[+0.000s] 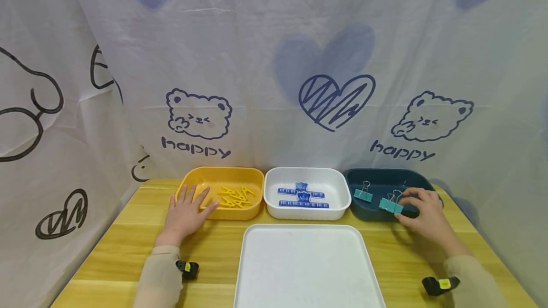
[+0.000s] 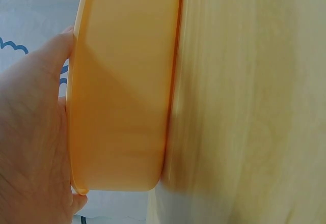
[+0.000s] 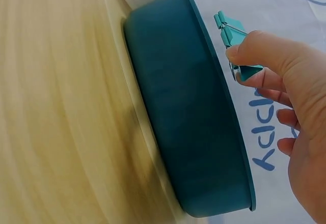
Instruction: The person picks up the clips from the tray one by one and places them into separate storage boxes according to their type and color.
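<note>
My right hand (image 1: 425, 215) pinches a teal binder clip (image 1: 391, 205) between thumb and forefinger, above the front part of the dark teal bin (image 1: 394, 175). In the right wrist view the held binder clip (image 3: 233, 33) is above the bin's rim, its far side partly hidden by the thumb. Another teal binder clip (image 1: 363, 196) lies in that bin's left part. My left hand (image 1: 185, 215) is spread over the left front rim of the yellow bin (image 1: 227, 172), its fingers straight. Several small yellow clothespins (image 1: 235, 197) lie inside, to the right of that hand.
A white bin (image 1: 274, 206) between the other two holds two blue-and-white piano-key strips (image 1: 304, 204) with crown shapes. A white tray (image 1: 304, 265) lies in front on the wooden table (image 1: 214, 260). Behind the bins hangs a printed cloth (image 1: 265, 108).
</note>
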{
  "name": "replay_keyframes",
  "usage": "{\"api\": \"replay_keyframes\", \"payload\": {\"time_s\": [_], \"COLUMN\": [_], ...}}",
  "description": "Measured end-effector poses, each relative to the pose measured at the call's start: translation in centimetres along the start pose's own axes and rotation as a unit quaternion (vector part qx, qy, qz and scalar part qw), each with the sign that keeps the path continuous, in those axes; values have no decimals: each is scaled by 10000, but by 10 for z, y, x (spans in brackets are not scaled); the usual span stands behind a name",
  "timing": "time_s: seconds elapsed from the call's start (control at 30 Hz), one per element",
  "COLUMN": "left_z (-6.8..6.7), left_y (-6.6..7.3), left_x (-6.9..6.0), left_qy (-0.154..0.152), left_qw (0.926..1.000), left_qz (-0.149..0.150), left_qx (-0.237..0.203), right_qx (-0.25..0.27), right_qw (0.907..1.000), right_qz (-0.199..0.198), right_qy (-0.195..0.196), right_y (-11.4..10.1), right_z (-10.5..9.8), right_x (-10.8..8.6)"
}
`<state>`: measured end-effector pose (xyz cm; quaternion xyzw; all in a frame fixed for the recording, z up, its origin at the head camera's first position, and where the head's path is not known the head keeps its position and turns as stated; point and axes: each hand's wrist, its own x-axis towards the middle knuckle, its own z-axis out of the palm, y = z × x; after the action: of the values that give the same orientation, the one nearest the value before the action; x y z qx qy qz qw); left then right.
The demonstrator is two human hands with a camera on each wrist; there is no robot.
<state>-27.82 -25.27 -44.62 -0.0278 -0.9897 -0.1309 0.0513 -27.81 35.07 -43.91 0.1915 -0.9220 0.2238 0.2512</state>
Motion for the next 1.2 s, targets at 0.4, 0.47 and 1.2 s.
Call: {"api": "replay_keyframes", "payload": {"time_s": [0.4, 0.47, 1.2], "left_z": [-1, 0, 2], "left_y": [1, 1, -1], "left_x": [1, 2, 1], "left_qy": [15, 19, 12], "left_qw": [9999, 9999, 10000], "left_qz": [4, 15, -12], "left_qx": [-102, -100, -13], "right_qx": [-251, -330, -768], "right_qw": [9994, 9991, 9847], "right_qz": [209, 257, 761], "right_qy": [-69, -114, -1370], "right_y": [17, 20, 43], "right_z": [2, 2, 10], "right_x": [11, 13, 41]}}
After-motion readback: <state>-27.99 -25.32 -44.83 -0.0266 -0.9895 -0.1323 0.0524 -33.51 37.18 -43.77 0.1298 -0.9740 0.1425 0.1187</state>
